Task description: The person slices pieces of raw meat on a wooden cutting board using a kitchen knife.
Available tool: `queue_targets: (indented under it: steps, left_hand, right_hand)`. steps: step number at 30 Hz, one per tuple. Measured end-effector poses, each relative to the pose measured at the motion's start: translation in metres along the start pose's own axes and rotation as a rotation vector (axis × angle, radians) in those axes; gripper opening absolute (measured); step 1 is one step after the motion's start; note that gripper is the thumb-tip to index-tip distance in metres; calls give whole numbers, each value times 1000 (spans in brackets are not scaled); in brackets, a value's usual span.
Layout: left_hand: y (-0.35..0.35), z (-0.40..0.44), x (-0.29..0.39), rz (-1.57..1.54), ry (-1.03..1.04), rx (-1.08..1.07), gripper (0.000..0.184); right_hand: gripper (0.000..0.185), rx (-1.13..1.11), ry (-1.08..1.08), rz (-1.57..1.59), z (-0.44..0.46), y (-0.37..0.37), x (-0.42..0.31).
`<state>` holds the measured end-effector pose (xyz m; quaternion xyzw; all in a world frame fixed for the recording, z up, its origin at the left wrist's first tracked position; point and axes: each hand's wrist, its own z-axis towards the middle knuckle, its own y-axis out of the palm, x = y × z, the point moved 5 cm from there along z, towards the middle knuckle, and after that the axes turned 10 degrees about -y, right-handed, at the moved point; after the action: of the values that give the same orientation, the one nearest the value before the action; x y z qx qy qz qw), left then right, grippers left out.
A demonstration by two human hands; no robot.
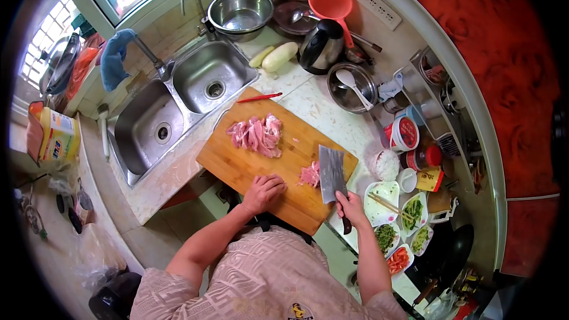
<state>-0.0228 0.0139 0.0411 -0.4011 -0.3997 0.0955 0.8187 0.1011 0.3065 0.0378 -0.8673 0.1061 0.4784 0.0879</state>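
A wooden cutting board [237, 160] lies on the counter, with a pile of sliced raw meat [258, 134] at its upper left. My right hand [349, 207] is closed round the dark handle of a cleaver [332, 172]. The broad blade is over the board's right part, beside a smaller heap of cut meat [309, 174]. My left hand [264, 194] rests near the board's front edge with its fingers bent together; what is under them, if anything, is hidden. A red chili pepper [259, 97] lies at the board's top edge.
A double sink [207, 77] stands at the left behind the board. Two pale vegetables [279, 57], a kettle [322, 46] and a metal bowl [352, 86] are behind. Plates of cut vegetables [385, 238], chopsticks [388, 205] and jars [405, 133] stand to the right.
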Motion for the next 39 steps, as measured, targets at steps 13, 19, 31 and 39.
queue_targets:
  steps: [13, 19, 31, 39]
  left_hand:
    - [0, -5, 2, 54, 11, 81, 22]
    - [5, -11, -5, 85, -1, 38, 21]
    - [5, -9, -6, 78, -2, -28, 20]
    - [2, -4, -1, 29, 27, 20, 20]
  right_hand:
    - [27, -40, -666, -1057, -49, 112, -55]
    - [19, -133, -563, -1277, -66, 141, -52]
    - [16, -243, -437, -1242, -51, 140, -45]
    - [15, -152, -516, -1106, -27, 129, -37]
